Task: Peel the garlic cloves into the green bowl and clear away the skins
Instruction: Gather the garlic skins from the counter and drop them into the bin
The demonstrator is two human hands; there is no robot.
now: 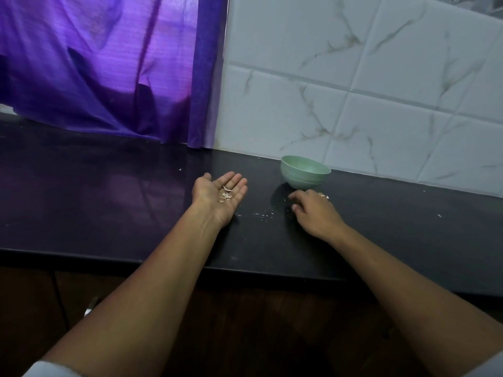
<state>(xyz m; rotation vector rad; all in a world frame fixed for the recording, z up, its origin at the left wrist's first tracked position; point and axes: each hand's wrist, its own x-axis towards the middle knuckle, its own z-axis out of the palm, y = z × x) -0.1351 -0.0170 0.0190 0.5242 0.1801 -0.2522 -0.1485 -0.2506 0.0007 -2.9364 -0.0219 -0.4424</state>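
Observation:
The green bowl (304, 172) stands on the black counter (109, 208) near the tiled wall; its inside is hidden from this angle. My left hand (220, 197) lies palm up and flat on the counter, left of the bowl, with small pale garlic skins (225, 195) resting in the palm. My right hand (313, 210) rests palm down just in front of the bowl, fingers bent with their tips on the counter; whether it holds anything is not visible. Tiny skin flakes (263, 215) lie scattered between the two hands.
A purple curtain (109, 66) hangs down to the counter at the back left. White marble-look tiles (367, 91) form the back wall. A few stray skin specks (439, 215) lie on the counter to the right. The counter's front edge (245, 270) runs below my forearms.

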